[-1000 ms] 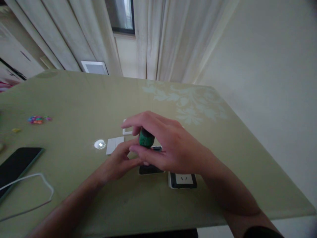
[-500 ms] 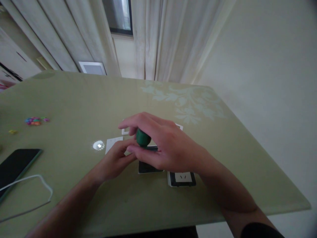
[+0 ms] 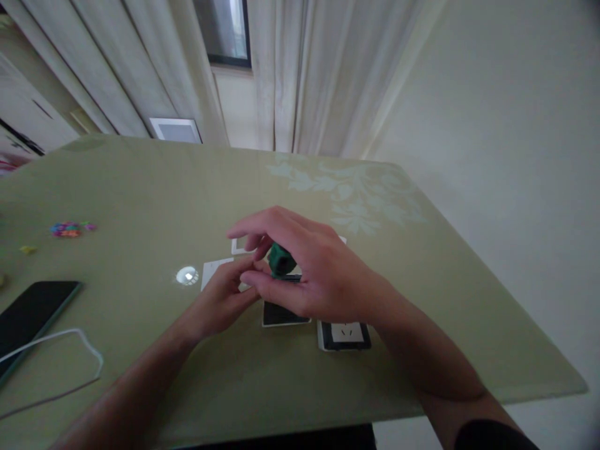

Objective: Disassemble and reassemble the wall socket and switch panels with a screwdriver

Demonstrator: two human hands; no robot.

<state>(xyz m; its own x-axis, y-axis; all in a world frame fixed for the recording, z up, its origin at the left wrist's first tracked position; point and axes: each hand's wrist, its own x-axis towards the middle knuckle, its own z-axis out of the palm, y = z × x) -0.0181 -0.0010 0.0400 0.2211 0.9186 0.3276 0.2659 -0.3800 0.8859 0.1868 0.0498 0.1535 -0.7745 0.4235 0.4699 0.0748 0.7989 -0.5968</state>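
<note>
Compared with half a second back, the green-handled screwdriver (image 3: 281,259) has tipped a bit toward the right and rolled in the fingers, and the index finger has lifted off it. Everything else sits where it was.

Right hand (image 3: 319,281): grip closed round the stubby handle, thumb and middle fingers doing the work. The tool stands over the middle of the tabletop (image 3: 140,187), just above the black panel (image 3: 284,314), with the socket (image 3: 344,335) just beside it and a white plate (image 3: 213,270) on the far side. Left hand (image 3: 220,303) is bunched at the tool's lower end; whether its grip is clamped on anything I can't tell, since the right hand hides it.

My take for turning well: get the shaft back upright before twisting, press straight down, take short turns and re-grip between them. The left fingertips should steady the piece, clear of the tip.
</note>
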